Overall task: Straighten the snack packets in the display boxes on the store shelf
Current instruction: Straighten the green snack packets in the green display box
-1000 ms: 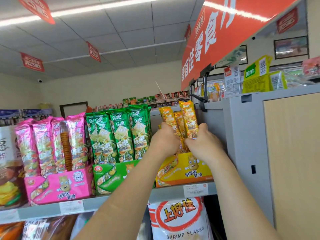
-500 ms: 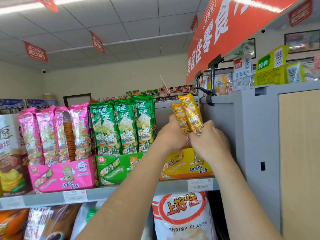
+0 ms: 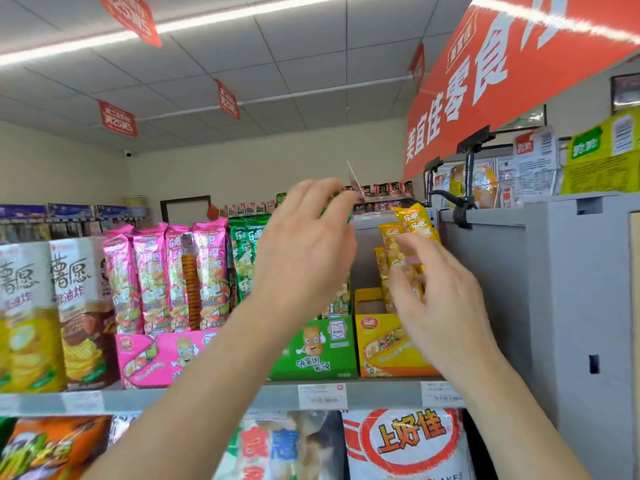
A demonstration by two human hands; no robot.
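Shelf (image 3: 242, 398): yellow box (image 3: 381, 344) at its right end, yellow packets (image 3: 412, 223) standing in it, tops leaning a bit right. Half a second ago we had both hands clamped on that bunch; now we've let go. Left hand (image 3: 301, 258) spread, in front of the green packets (image 3: 247, 251). Right hand (image 3: 440, 296) fingers apart by the yellow ones, contact unclear. We reckon yellow's done, green next.
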